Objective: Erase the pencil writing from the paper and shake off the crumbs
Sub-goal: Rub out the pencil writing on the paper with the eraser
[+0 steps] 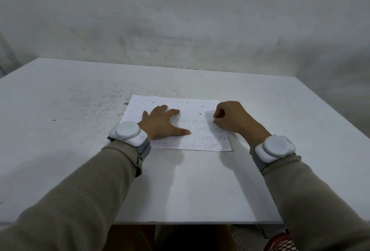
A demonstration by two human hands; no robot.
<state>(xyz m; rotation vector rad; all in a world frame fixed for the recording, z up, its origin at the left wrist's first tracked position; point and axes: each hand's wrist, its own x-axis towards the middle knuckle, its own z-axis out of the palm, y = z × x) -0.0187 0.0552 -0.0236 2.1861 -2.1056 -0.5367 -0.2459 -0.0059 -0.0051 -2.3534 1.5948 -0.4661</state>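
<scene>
A white rectangular sheet of paper (180, 100) lies flat on a white matte table (200, 180), with the person's hands over it. Lines of grey pencil writing (192, 145) cover the sheet's near half. The far half looks blank apart from a few small dark crumbs (152, 102) scattered near its far edge.

The left hand (162, 122) rests palm down on the paper's left-centre, fingers straight and spread, thumb pointing across the writing towards the sheet's middle. The right hand (234, 118) sits over the paper's right side with its fingers curled tightly together. They pinch a small dark object (214, 121) whose tip touches the sheet at the top line of writing. Too little of it shows to tell what it is.

Each wrist carries a round white plastic device on a grey strap, the left one (128, 132) just off the paper's near-left corner and the right one (275, 148) beyond its near-right corner. Beige ribbed sleeves (90, 186) cover both forearms. Well nearer than the paper, below the table's edge on the right, part of a red mesh basket (280, 242) shows.
</scene>
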